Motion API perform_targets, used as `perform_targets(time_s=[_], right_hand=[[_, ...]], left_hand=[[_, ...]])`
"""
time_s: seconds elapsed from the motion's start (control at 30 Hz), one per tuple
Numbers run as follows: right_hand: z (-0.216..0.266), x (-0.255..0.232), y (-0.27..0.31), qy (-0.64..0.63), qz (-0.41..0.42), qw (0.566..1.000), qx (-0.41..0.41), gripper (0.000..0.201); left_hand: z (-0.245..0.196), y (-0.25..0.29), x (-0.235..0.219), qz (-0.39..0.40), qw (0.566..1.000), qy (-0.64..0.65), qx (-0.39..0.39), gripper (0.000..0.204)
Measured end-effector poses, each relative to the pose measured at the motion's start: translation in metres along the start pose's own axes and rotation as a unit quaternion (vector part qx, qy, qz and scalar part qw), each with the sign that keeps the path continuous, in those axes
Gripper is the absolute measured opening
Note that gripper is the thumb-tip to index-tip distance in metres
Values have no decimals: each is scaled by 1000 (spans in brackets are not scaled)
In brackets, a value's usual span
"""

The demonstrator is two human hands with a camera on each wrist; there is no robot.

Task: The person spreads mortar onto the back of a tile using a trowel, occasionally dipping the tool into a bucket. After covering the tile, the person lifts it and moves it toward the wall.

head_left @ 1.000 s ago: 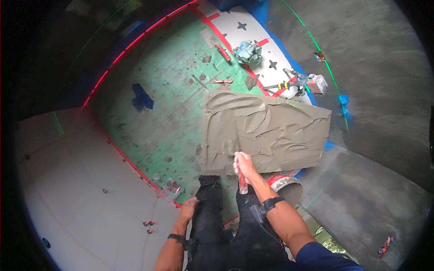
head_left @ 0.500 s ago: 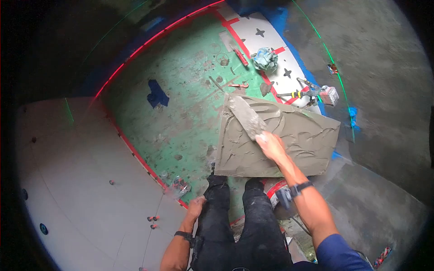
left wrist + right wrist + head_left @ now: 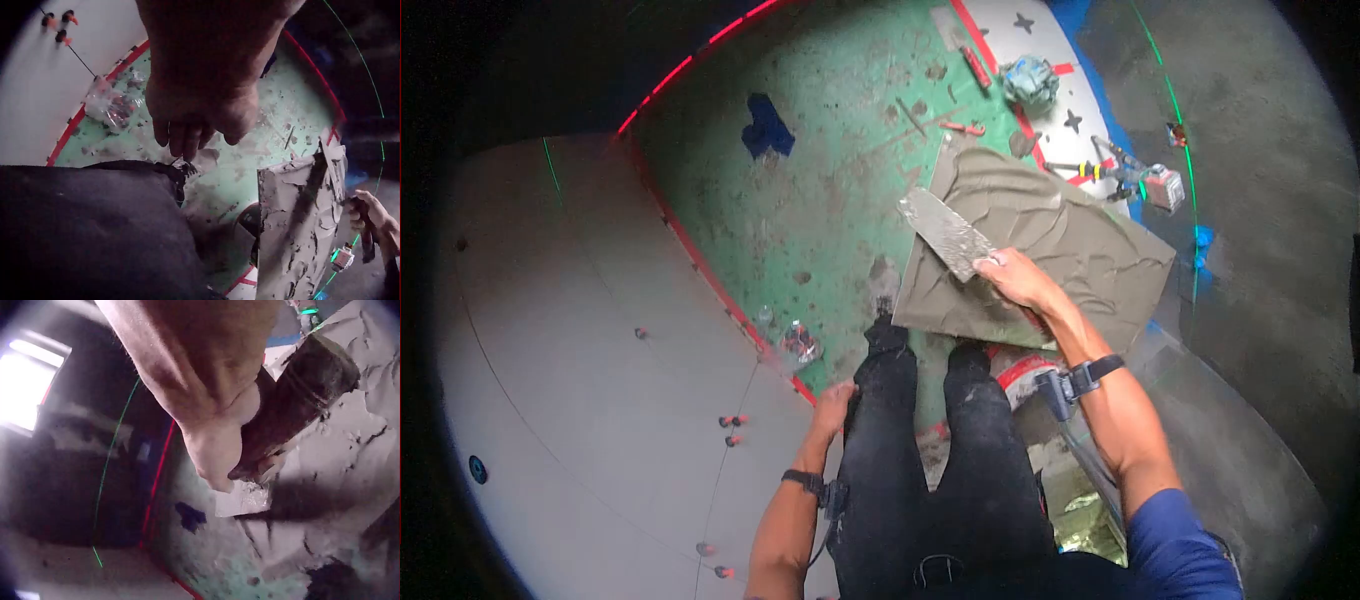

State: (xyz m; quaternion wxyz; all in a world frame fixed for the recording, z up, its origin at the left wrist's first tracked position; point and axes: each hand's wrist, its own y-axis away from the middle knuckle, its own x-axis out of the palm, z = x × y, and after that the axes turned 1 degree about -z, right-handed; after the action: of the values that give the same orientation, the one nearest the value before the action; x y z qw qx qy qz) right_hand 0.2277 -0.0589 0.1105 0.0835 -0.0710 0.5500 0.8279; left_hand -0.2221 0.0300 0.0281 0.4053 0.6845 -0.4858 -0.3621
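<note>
My right hand (image 3: 1015,278) grips a flat-bladed trowel by its handle; the dark, dirty handle (image 3: 294,400) shows inside the fist in the right wrist view. The trowel's steel blade (image 3: 945,230), smeared with grey paste, points up and left across the left edge of a large tile (image 3: 1090,240). Grey mortar in ridges and swirls coats the tile's upper face. My left hand (image 3: 832,408) hangs beside the left knee, holding nothing. Its fingers (image 3: 181,139) droop loosely in the left wrist view, above the green floor.
A red-rimmed bucket (image 3: 1025,370) stands under the tile's near edge. Beyond lie a red-handled trowel (image 3: 975,67), a crumpled plastic bundle (image 3: 1030,83) and a battery tool (image 3: 1160,188). A plastic bag (image 3: 800,345) sits by the pale tiled surface (image 3: 600,400) at left.
The trowel has swung from the tile's middle to its upper left, then to overlap its left edge, blade turned broadside. The left hand stays by the knee. The head view has shifted.
</note>
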Motion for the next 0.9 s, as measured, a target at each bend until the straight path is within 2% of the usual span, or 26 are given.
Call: perform_targets(time_s=[0.03, 0.07, 0.1, 0.13, 0.23, 0.3, 0.37, 0.43, 0.5, 0.57, 0.63, 0.7, 0.73, 0.77, 0.83, 0.87, 0.9], right_hand=[[-13, 17, 1, -2, 7, 1000, 8, 38], [-29, 39, -1, 129, -2, 991, -20, 40], [-36, 56, 0, 258, -13, 965, -53, 42], [-23, 82, 6, 268, 20, 963, 23, 44], [-32, 172, -4, 278, 70, 957, -50, 43], [-33, 201, -5, 238, 85, 966, -51, 43], [-38, 206, 7, 155, 14, 984, -85, 46], [-46, 193, 17, 97, -40, 991, -83, 46], [-41, 159, 25, 74, -95, 991, -63, 44], [-46, 119, 23, 50, -157, 986, -41, 43], [-58, 81, 14, 12, -282, 959, -11, 43], [-82, 41, 18, 10, -316, 946, 65, 44], [-106, 26, 23, -6, -332, 939, 90, 45], [-157, 22, 13, -4, -366, 928, 70, 44], [-216, 2, 27, -18, -405, 909, 99, 40], [-232, -6, 37, -28, -462, 880, 105, 42], [-271, -9, 30, -27, -503, 862, 61, 41]], left_hand=[[5, 0, 4, -11, 999, 39, -21, 44], [8, 0, 6, -25, 996, 78, -36, 44], [6, 3, 7, -25, 996, 79, -37, 44], [4, 8, 6, -22, 996, 76, -39, 44], [-3, 20, -1, -11, 997, 55, -49, 44], [-12, 25, 0, 12, 998, 34, -47, 44], [-19, 26, 2, -21, 993, 107, -53, 42], [3, 18, 7, -9, 993, 107, -42, 41], [8, 14, 5, 0, 994, 108, -28, 40], [-4, 12, 2, 38, 997, -24, -59, 40], [-20, 11, 5, 52, 996, -33, -63, 42], [-39, 13, 8, 14, 996, 59, -63, 44], [-36, 3, 3, 47, 998, 24, -35, 48], [-51, 2, 3, 53, 998, 15, -29, 48], [-92, 9, 3, 47, 998, 2, -38, 51], [-93, 4, 6, 47, 998, -3, -38, 51], [-91, -2, 6, 43, 999, 7, -29, 52]])
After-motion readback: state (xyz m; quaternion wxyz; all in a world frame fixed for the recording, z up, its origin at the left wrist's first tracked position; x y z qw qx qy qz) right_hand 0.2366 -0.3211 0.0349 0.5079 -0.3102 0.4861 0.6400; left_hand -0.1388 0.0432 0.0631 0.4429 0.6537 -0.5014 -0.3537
